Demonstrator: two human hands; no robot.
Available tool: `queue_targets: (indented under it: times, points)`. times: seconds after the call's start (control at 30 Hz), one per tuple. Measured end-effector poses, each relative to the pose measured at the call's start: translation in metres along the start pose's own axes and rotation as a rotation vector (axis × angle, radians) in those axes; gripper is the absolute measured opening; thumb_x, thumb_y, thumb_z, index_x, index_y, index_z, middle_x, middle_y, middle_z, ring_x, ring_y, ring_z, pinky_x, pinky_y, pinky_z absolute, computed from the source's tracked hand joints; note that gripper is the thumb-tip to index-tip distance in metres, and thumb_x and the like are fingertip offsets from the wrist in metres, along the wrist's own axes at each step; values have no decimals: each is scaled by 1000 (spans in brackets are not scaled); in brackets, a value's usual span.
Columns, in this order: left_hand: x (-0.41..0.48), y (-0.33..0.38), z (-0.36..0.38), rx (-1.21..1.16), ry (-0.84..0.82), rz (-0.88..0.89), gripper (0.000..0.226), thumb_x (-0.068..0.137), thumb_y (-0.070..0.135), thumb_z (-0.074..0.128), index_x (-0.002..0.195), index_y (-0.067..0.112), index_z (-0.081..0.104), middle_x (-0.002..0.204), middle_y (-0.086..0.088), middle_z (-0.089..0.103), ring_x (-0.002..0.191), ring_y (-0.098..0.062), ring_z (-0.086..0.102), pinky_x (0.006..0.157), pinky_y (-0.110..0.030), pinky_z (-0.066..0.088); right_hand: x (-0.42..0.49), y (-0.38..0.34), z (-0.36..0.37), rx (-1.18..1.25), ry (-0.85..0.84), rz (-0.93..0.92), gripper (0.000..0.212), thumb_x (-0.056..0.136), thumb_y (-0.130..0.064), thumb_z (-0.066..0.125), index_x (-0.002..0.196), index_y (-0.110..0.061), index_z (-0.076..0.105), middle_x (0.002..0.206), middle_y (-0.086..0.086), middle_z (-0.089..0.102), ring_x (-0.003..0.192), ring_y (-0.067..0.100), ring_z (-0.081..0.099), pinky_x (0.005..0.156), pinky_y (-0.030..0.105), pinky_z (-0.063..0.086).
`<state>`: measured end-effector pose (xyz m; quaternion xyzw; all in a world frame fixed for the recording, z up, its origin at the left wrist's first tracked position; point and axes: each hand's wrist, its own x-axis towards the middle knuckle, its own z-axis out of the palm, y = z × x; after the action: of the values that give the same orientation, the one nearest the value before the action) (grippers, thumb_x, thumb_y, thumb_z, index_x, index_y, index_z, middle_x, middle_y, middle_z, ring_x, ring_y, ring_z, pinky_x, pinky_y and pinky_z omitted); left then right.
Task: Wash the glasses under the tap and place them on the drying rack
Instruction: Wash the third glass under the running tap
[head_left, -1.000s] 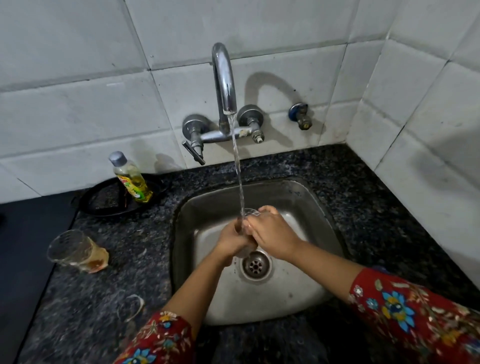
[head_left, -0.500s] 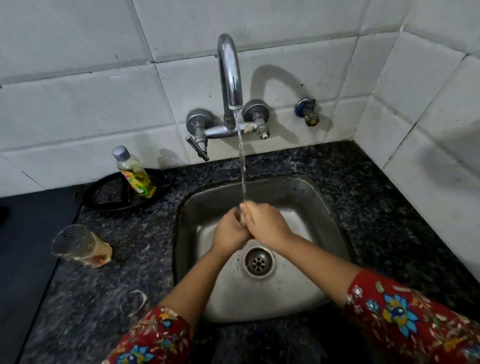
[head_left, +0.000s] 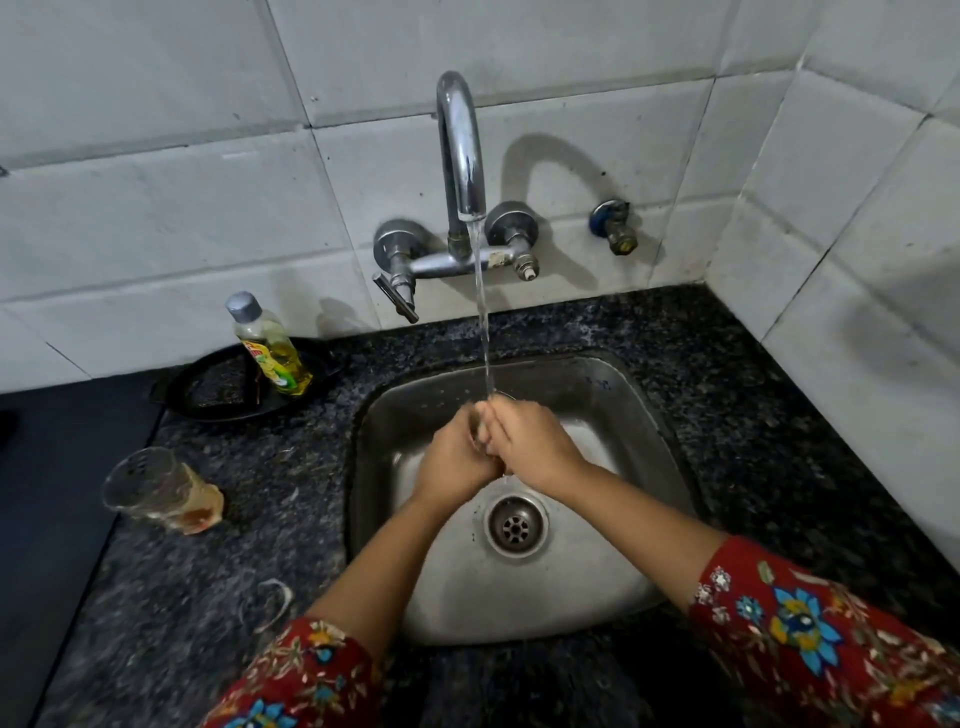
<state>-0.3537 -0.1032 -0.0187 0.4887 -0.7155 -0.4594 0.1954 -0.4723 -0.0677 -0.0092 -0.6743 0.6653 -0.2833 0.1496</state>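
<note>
Head view caught both hands wrapped tight round one glass (head_left: 485, 427), almost swallowing it: the left hand (head_left: 454, 460) cupped it from one side, the right hand (head_left: 535, 447) closed over the other, fingers (head_left: 498, 415) curled at the rim. Only a sliver of clear glass showed between them, so which way its long axis ran was hard to call; a hint of rim at the top, near where the stream landed, suggested it stood roughly upright, mouth towards the tap (head_left: 462, 150). That made sense, with water dropping straight in while the palms rubbed the walls.

Out from there, the glass hung above the sink (head_left: 639, 410), just behind the drain (head_left: 515, 527), so runoff fell straight into the bowl. Well off to the left on the dark counter (head_left: 291, 483), a second glass (head_left: 156, 488) lay on its side, open mouth pointing left, amber dregs at its base, apparently waiting its turn. A soap bottle (head_left: 270, 348) stood in a black tray (head_left: 208, 389) by the wall. No drying rack was visible.
</note>
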Motion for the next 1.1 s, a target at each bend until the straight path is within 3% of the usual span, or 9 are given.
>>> queue_targets:
  times: [0.13, 0.27, 0.33, 0.43, 0.5, 0.67, 0.83, 0.97, 1.1]
  points:
    - [0, 9, -22, -242, -352, 73, 30, 64, -15, 70, 84, 6, 61, 64, 8, 66, 60, -1, 62, 57, -18, 47, -15, 6, -14, 73, -60, -230, 31, 96, -29, 34, 85, -10, 56, 80, 5, 64, 70, 17, 53, 70, 26, 40]
    - [-9, 16, -2, 295, 131, 29, 33, 69, 23, 75, 94, 20, 54, 77, 10, 61, 70, -10, 58, 61, -27, 41, -4, -2, -1, 24, 11, 6, 30, 99, -29, 36, 88, -10, 58, 85, 10, 69, 78, 30, 63, 73, 41, 49]
    - [-9, 11, 1, 340, 189, 45, 30, 70, 27, 71, 92, 20, 52, 80, 7, 62, 74, -16, 60, 61, -28, 40, 0, -5, 2, 27, 17, 19, 31, 100, -29, 36, 87, -10, 57, 86, 12, 69, 79, 32, 64, 72, 43, 50]
    - [2, 6, -16, -117, -177, 96, 35, 60, 8, 75, 89, 17, 58, 84, 4, 66, 81, -11, 65, 68, -25, 48, -10, 0, -6, 89, 15, -160, 27, 98, -24, 38, 83, -10, 57, 79, 8, 66, 70, 24, 60, 66, 40, 48]
    - [5, 1, -22, -182, -321, 155, 38, 56, -2, 75, 88, 12, 60, 85, 1, 66, 79, -4, 64, 71, -21, 50, -17, 1, -9, 81, -33, -203, 26, 97, -24, 38, 84, -10, 56, 78, 7, 65, 69, 23, 58, 64, 37, 45]
    - [-4, -5, -2, 317, 49, 184, 38, 66, 32, 70, 97, 20, 51, 88, 4, 68, 81, -18, 65, 69, -37, 53, 0, -16, -2, -10, -95, 176, 42, 101, -36, 31, 90, -8, 61, 92, 16, 69, 85, 34, 64, 74, 40, 49]
    - [-7, 0, -3, 184, 14, 206, 51, 71, 32, 70, 114, 21, 45, 85, 10, 62, 82, -19, 65, 64, -32, 49, 1, -25, -4, -141, -11, 158, 46, 101, -38, 29, 88, -10, 63, 90, 14, 69, 83, 33, 64, 65, 34, 40]
    - [-14, -1, 9, 316, 111, 201, 75, 74, 35, 70, 137, 21, 32, 97, 0, 68, 84, -24, 66, 66, -37, 53, 18, -30, -5, -65, -47, 488, 48, 99, -41, 30, 90, -12, 67, 85, 11, 70, 82, 30, 66, 62, 30, 39]
    - [-15, -8, 12, 237, 108, 86, 69, 82, 30, 65, 138, 19, 27, 90, -2, 66, 68, -19, 60, 50, -28, 38, 11, -36, -8, -319, -131, 287, 35, 100, -30, 32, 99, -16, 64, 99, 10, 68, 92, 31, 64, 69, 33, 41]
